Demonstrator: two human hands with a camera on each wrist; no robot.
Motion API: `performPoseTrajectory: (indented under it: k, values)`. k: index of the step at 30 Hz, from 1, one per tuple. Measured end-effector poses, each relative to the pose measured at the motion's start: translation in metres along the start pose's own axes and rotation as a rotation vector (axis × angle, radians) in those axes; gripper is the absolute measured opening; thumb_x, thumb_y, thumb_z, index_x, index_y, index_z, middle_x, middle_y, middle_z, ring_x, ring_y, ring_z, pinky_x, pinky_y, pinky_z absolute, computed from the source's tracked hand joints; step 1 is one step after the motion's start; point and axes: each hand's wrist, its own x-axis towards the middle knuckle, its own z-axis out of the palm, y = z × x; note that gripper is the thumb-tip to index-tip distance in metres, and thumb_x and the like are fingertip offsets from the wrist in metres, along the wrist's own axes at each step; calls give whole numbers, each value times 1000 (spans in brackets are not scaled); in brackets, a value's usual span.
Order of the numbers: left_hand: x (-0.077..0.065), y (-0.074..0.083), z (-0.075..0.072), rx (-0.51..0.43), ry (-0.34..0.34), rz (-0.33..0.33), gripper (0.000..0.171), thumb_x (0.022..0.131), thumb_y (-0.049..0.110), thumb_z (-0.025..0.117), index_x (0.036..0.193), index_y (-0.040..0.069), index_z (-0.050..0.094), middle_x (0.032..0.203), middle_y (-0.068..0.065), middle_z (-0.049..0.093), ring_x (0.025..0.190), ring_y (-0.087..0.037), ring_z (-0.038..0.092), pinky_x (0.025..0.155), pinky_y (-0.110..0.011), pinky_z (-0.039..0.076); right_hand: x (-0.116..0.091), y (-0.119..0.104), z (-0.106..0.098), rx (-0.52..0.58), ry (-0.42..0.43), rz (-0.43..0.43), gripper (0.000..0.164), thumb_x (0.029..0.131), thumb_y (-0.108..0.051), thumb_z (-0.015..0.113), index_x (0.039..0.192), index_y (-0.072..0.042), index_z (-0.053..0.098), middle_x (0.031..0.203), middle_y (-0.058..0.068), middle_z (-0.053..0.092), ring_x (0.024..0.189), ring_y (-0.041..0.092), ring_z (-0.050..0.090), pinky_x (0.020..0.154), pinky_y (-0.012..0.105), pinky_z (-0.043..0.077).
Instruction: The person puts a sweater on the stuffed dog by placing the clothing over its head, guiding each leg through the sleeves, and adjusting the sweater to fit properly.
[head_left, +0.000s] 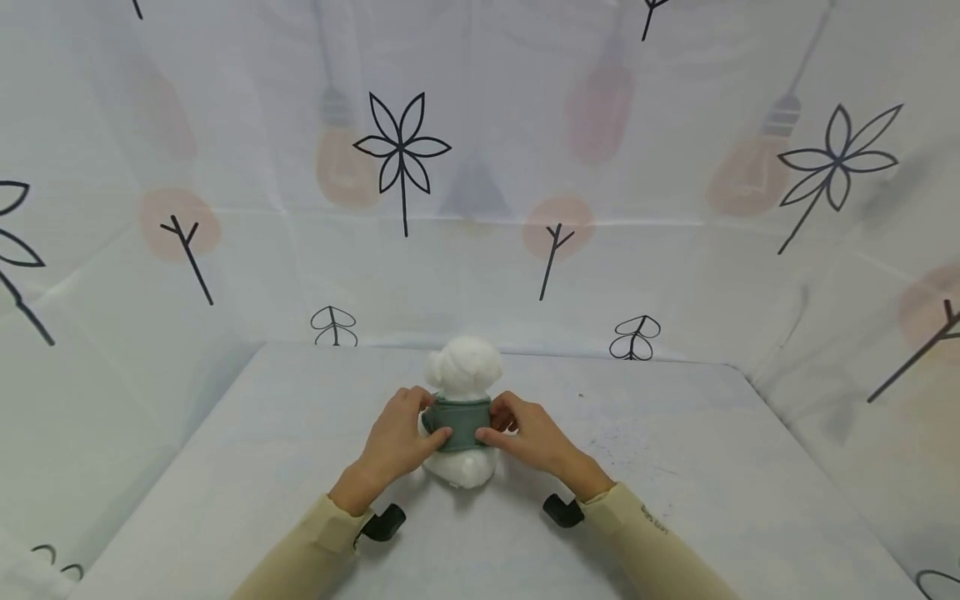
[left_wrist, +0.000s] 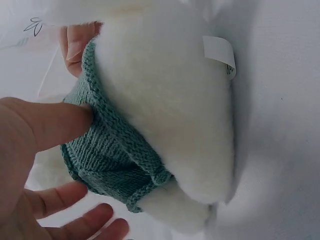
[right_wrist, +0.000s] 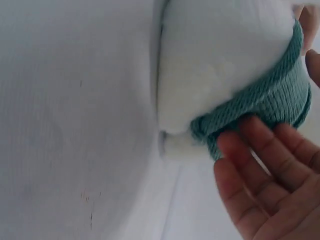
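Observation:
A white plush toy point(head_left: 461, 468) sits upright on the table with its back towards me. Around its body is a green knitted vest point(head_left: 461, 423). My left hand point(head_left: 397, 437) holds the vest at its left side; in the left wrist view the thumb presses the knit while the fingers lie by its edge. On the right side, my right hand point(head_left: 532, 433) holds the vest, thumb at the back. Its fingers point(right_wrist: 260, 140) touch the knit in the right wrist view. A white tag point(left_wrist: 219, 50) sticks out from the toy's lower back. The toy's front is hidden.
A pale cloth covers the table point(head_left: 660, 475). Behind it hangs a white curtain point(head_left: 480, 275) printed with flowers and bulbs, which also runs along both sides. Black wrist devices point(head_left: 384, 523) sit below the sleeves.

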Motion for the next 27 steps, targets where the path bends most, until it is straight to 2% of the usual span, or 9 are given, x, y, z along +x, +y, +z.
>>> performPoseTrajectory:
  k: [3, 5, 9, 14, 20, 23, 27]
  values:
    - [-1, 0, -1, 9, -70, -68, 48, 82, 35, 74, 113, 4, 53, 106, -12, 59, 92, -23, 57, 76, -41, 48, 0, -4, 3, -2, -24, 52, 47, 87, -50, 65, 112, -12, 53, 91, -6, 62, 81, 8, 58, 73, 31, 50]
    - [0, -1, -1, 3, -117, -97, 49, 85, 38, 71, 114, 4, 51, 107, -11, 60, 91, -23, 58, 76, -41, 49, 0, -7, 4, -16, -40, 84, 53, 86, -53, 64, 116, -12, 50, 92, -5, 62, 82, 8, 59, 71, 31, 50]
    - [0, -2, -1, -7, -171, -112, 44, 88, 39, 67, 112, 6, 50, 102, -8, 61, 86, -19, 58, 74, -38, 48, 0, -12, 6, -35, -63, 123, 61, 84, -58, 63, 121, -13, 45, 94, -4, 62, 83, 9, 59, 70, 32, 48]
    - [-1, -3, -1, -20, -171, -84, 42, 89, 37, 67, 109, 5, 50, 98, -6, 59, 83, -17, 55, 72, -37, 47, -1, -16, 10, -28, -55, 151, 68, 82, -59, 65, 123, -10, 42, 96, -1, 61, 86, 14, 59, 71, 34, 48]
    - [1, -8, 4, -77, -152, -35, 37, 87, 36, 69, 99, 7, 48, 86, -3, 53, 73, -14, 48, 66, -33, 42, -1, -21, 17, -72, 6, 191, 81, 76, -65, 67, 127, -8, 39, 102, 4, 59, 87, 14, 58, 69, 34, 48]
    - [1, -10, 7, -92, -135, -25, 35, 86, 34, 71, 98, 9, 49, 88, -2, 53, 77, -15, 49, 69, -34, 43, -1, -21, 19, -110, 37, 188, 85, 74, -64, 69, 129, -8, 38, 107, 6, 58, 88, 15, 57, 71, 35, 48]
    - [0, -10, 12, -120, -139, 5, 35, 85, 29, 73, 104, 9, 52, 100, -5, 58, 91, -20, 56, 79, -40, 47, 1, -15, 15, -59, 42, 150, 76, 80, -49, 72, 133, -7, 38, 115, 8, 57, 94, 18, 57, 76, 38, 48]
